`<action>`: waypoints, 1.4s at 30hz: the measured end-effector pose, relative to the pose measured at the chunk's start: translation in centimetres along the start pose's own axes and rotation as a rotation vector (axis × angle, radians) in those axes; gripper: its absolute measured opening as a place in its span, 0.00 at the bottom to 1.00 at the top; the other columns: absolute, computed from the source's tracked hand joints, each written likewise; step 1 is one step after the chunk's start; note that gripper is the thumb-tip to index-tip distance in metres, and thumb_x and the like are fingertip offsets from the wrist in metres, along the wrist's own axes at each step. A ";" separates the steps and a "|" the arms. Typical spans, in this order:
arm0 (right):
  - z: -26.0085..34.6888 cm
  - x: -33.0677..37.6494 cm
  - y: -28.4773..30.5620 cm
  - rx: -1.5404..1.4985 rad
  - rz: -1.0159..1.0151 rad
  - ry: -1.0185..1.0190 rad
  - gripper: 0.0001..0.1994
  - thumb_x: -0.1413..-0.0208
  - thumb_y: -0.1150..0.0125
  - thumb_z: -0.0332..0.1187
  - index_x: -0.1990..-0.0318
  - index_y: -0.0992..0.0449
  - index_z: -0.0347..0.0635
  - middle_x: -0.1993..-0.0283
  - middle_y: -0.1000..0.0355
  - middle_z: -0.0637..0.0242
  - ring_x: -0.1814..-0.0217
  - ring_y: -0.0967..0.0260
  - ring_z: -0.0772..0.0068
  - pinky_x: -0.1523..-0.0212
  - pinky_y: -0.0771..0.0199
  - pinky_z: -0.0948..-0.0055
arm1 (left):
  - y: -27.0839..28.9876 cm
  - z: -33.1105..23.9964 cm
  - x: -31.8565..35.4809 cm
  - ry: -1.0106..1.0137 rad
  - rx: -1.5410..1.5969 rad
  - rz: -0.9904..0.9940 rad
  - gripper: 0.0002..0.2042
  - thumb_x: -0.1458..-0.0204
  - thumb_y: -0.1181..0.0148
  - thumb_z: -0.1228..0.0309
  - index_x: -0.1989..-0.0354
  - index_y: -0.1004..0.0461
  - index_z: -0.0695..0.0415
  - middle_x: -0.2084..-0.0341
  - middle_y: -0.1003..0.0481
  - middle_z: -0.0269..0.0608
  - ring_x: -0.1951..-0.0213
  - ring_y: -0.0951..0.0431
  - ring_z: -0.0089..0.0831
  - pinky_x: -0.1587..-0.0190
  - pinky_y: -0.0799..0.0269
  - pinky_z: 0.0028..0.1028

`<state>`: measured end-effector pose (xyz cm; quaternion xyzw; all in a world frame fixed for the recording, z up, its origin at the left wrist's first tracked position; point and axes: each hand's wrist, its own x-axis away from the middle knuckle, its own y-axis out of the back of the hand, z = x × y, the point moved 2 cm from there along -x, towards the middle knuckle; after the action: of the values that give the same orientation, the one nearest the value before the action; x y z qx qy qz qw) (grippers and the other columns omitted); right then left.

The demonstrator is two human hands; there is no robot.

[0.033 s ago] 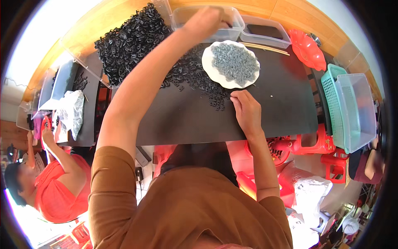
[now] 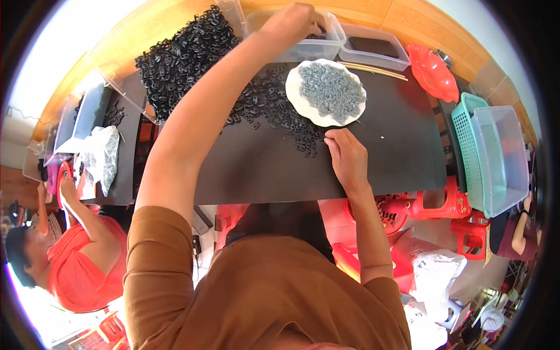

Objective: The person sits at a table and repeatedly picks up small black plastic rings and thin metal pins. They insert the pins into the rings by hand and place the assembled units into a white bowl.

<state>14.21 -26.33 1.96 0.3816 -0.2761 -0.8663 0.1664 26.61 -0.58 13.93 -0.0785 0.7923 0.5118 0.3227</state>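
The left hand [image 2: 290, 24] is stretched far across the desk [image 2: 262, 169] and is dipped into a clear plastic tub [image 2: 303, 41] at the far edge; its fingers are curled down over the contents, so whether anything is pinched between them cannot be told. The right hand [image 2: 348, 158] is laid on the dark desk surface just below a white scalloped plate [image 2: 294, 96], fingers drawn close together, their tips touching the near fringe of the loose black rings [image 2: 265, 108]; a piece may be held under the fingertips, but it is hidden.

The small black parts are spread in a thin scatter between the plate and a large heap [image 2: 181, 58] at the far left. On the plate a mound of small grey metal pieces [image 2: 329, 90] is piled.

The black pieces are judged light, stiff and hard, probably moulded plastic, unlikely to break. Being small and flat, they are best pinched singly by the rim between thumb and forefinger, or slid to the fingertips first; a handful is likely to tangle. The grey pieces are judged heavier for their size, slippery and prone to clumping.

A second clear tub [image 2: 373, 52], a red dish [image 2: 433, 73], a green basket [image 2: 466, 146] and a large clear bin [image 2: 501, 157] are ranged to the right. A person in red [image 2: 76, 256] is seated at lower left.
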 end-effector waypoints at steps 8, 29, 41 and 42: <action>0.1 -0.1 -0.1 -0.008 0.000 0.009 0.04 0.46 0.39 0.26 0.63 0.26 0.41 0.67 0.27 0.62 0.66 0.27 0.54 0.66 0.27 0.62 | 1.9 2.0 0.3 0.314 0.034 0.093 0.11 0.56 0.31 0.68 0.65 0.17 0.57 0.74 0.19 0.42 0.69 0.18 0.31 0.64 0.24 0.30; 5.5 -7.6 -4.8 -0.261 0.066 0.091 0.06 0.49 0.35 0.22 0.63 0.23 0.38 0.68 0.24 0.62 0.69 0.24 0.66 0.69 0.27 0.70 | 2.0 -4.1 23.1 0.828 1.599 -0.148 0.16 0.37 0.54 0.79 0.41 0.33 0.63 0.50 0.26 0.41 0.51 0.24 0.27 0.45 0.26 0.25; 4.2 -8.6 -10.5 -0.710 0.244 -0.174 0.06 0.43 0.39 0.21 0.58 0.21 0.34 0.65 0.22 0.67 0.65 0.25 0.81 0.63 0.25 0.79 | 0.5 -3.4 24.6 0.857 1.341 -0.287 0.11 0.40 0.46 0.79 0.49 0.28 0.63 0.53 0.25 0.40 0.52 0.22 0.29 0.46 0.24 0.27; 4.3 -8.5 -10.3 -0.715 0.255 -0.194 0.07 0.43 0.39 0.21 0.58 0.21 0.34 0.65 0.22 0.69 0.66 0.26 0.82 0.64 0.25 0.80 | 0.5 -3.4 24.6 0.836 1.304 -0.302 0.11 0.41 0.46 0.79 0.50 0.28 0.64 0.54 0.25 0.40 0.53 0.21 0.29 0.47 0.24 0.27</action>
<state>15.78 -12.43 2.97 0.1787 -0.0166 -0.9122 0.3685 5.77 1.74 0.67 -0.1659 0.9690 -0.1772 0.0451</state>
